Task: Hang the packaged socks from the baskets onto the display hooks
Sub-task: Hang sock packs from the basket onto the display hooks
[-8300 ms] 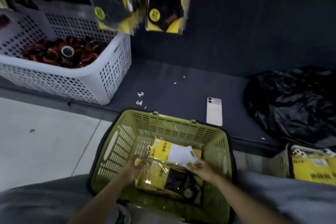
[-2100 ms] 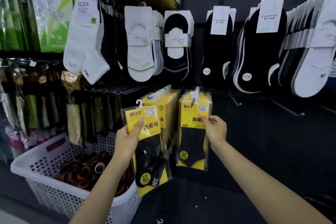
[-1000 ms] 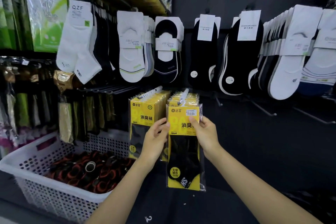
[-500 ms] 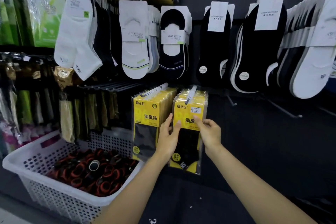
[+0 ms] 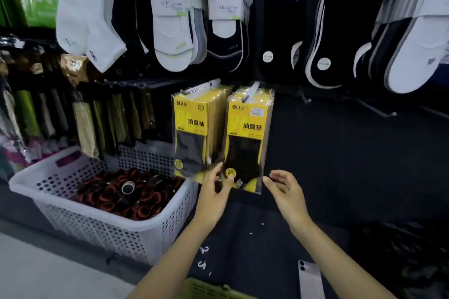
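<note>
Hanging loose now: the left hand (image 5: 213,192) has an open grip, fingertips brushing the bottom of the front yellow-and-black packaged socks (image 5: 245,143). The right hand (image 5: 283,189) is open too, just beside the pack's lower corner, holding nothing. Two stacks of those packs, one per white display hook (image 5: 251,90). One white perforated plastic basket (image 5: 102,228) left, one green basket (image 5: 206,290) below. Half a second ago both hands sat higher, mid-pack.

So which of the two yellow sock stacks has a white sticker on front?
The right-hand stack; the left stack shows only a round emblem there.
</note>
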Available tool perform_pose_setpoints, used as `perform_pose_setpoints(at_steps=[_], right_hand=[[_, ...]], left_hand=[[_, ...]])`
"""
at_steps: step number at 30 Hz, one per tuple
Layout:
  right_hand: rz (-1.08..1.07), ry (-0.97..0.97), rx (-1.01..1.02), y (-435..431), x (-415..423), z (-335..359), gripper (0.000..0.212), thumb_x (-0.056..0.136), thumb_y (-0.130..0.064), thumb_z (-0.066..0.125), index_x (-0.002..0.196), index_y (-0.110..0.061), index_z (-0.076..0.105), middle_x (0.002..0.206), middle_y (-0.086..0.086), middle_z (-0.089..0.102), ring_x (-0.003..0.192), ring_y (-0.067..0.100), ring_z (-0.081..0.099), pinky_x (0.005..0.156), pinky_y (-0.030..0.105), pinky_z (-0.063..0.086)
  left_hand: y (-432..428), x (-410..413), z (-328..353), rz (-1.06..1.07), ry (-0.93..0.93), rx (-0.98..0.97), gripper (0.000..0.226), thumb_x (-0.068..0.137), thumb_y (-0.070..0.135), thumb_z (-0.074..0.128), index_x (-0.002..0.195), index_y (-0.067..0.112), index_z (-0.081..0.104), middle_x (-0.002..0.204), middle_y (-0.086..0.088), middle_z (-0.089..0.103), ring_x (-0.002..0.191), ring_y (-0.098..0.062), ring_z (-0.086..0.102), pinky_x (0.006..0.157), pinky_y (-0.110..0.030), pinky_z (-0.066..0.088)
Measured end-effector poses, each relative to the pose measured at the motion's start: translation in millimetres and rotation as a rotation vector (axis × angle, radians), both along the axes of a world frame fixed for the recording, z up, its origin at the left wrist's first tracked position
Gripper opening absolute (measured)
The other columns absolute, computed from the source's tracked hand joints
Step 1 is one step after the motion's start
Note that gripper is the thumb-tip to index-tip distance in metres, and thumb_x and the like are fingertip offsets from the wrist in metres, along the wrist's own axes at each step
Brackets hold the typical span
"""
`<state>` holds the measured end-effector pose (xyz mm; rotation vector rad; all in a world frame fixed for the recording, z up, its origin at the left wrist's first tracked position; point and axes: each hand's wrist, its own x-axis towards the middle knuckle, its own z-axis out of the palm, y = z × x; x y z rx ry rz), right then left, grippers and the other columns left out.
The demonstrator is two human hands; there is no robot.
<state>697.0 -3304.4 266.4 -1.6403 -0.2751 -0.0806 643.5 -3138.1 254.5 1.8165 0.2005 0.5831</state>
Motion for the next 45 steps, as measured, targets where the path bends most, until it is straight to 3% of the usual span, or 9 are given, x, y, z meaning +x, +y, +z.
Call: perform_pose_setpoints(at_steps=[9, 13, 18, 21, 26, 29, 32, 38, 45], right_hand=[[0.109, 0.451, -0.295, -42, -102, -201, 0.020, 0.087, -0.013, 0.069, 0.103, -0.002, 0.062, 0.094, 0.006, 0.064, 0.084, 0.014, 0.062, 0.071, 0.016, 0.046], [0.034, 0.762, -0.415, -83, -149, -297, 0.024, 0.087, -0.006, 0.067, 0.105, 0.008, 0.060, 0.096, 0.017, 0.061, 0.091, 0.023, 0.055, 0.066, 0.023, 0.041], [-0.099, 1.013, -0.425, -112, -166, -358, 0.034, 0.090, -0.009, 0.064, 0.117, 0.007, 0.051, 0.115, 0.015, 0.054, 0.107, 0.029, 0.054, 0.068, 0.023, 0.034], [-0.139, 1.012, -0.467, -114, -163, -380, 0.022, 0.087, -0.010, 0.067, 0.102, -0.005, 0.052, 0.095, 0.004, 0.048, 0.097, 0.019, 0.050, 0.064, 0.020, 0.037], [-0.177, 1.033, -0.539, -113, -164, -399, 0.057, 0.087, -0.016, 0.069, 0.134, 0.004, 0.045, 0.138, 0.021, 0.047, 0.127, 0.033, 0.045, 0.099, 0.036, 0.038], [-0.185, 1.028, -0.573, -115, -166, -407, 0.063, 0.088, -0.019, 0.068, 0.139, 0.001, 0.040, 0.144, 0.020, 0.042, 0.132, 0.032, 0.041, 0.106, 0.041, 0.036], [-0.199, 1.060, -0.576, -113, -168, -416, 0.071, 0.089, -0.024, 0.066, 0.147, -0.004, 0.030, 0.152, 0.016, 0.033, 0.137, 0.032, 0.036, 0.109, 0.040, 0.033], [-0.259, 1.123, -0.472, -107, -163, -430, 0.072, 0.090, -0.024, 0.065, 0.148, -0.006, 0.026, 0.152, 0.014, 0.033, 0.136, 0.030, 0.037, 0.106, 0.038, 0.034], [-0.267, 1.330, -0.169, -113, -160, -428, 0.050, 0.090, -0.036, 0.062, 0.128, -0.004, 0.056, 0.126, 0.016, 0.061, 0.108, 0.030, 0.060, 0.093, 0.045, 0.050]], left_hand=[[-22, -115, -193, 0.027, 0.551, -0.045, 0.042, 0.090, 0.024, 0.063, 0.128, 0.005, 0.055, 0.127, -0.011, 0.056, 0.120, -0.025, 0.052, 0.105, -0.036, 0.039], [-26, -160, -262, 0.046, 0.777, -0.197, 0.035, 0.091, 0.014, 0.062, 0.120, -0.003, 0.055, 0.107, -0.006, 0.063, 0.105, -0.010, 0.063, 0.080, -0.020, 0.047], [-18, -186, -317, 0.067, 1.035, -0.213, 0.049, 0.094, 0.027, 0.056, 0.136, 0.004, 0.044, 0.134, -0.013, 0.051, 0.124, -0.034, 0.049, 0.092, -0.032, 0.043], [-15, -183, -339, 0.069, 1.106, -0.249, 0.043, 0.094, 0.021, 0.056, 0.131, -0.001, 0.048, 0.132, -0.021, 0.053, 0.121, -0.036, 0.051, 0.101, -0.044, 0.043], [-24, -168, -368, -0.002, 1.181, -0.267, 0.038, 0.097, 0.027, 0.050, 0.125, 0.003, 0.054, 0.118, -0.012, 0.058, 0.091, -0.016, 0.053, 0.063, -0.018, 0.044], [-32, -156, -381, -0.044, 1.226, -0.263, 0.039, 0.099, 0.030, 0.047, 0.127, 0.003, 0.055, 0.129, -0.015, 0.056, 0.110, -0.025, 0.055, 0.089, -0.031, 0.045], [-42, -149, -390, -0.068, 1.248, -0.265, 0.044, 0.099, 0.035, 0.046, 0.131, 0.006, 0.052, 0.135, -0.015, 0.053, 0.124, -0.031, 0.049, 0.101, -0.037, 0.039], [-52, -142, -399, 0.004, 1.141, -0.264, 0.023, 0.093, 0.023, 0.059, 0.108, 0.006, 0.061, 0.098, -0.010, 0.063, 0.089, -0.020, 0.056, 0.077, -0.030, 0.046], [-18, -148, -379, -0.073, 1.159, -0.459, 0.017, 0.086, 0.022, 0.069, 0.097, 0.009, 0.066, 0.098, -0.010, 0.066, 0.083, -0.018, 0.062, 0.071, -0.026, 0.050]])
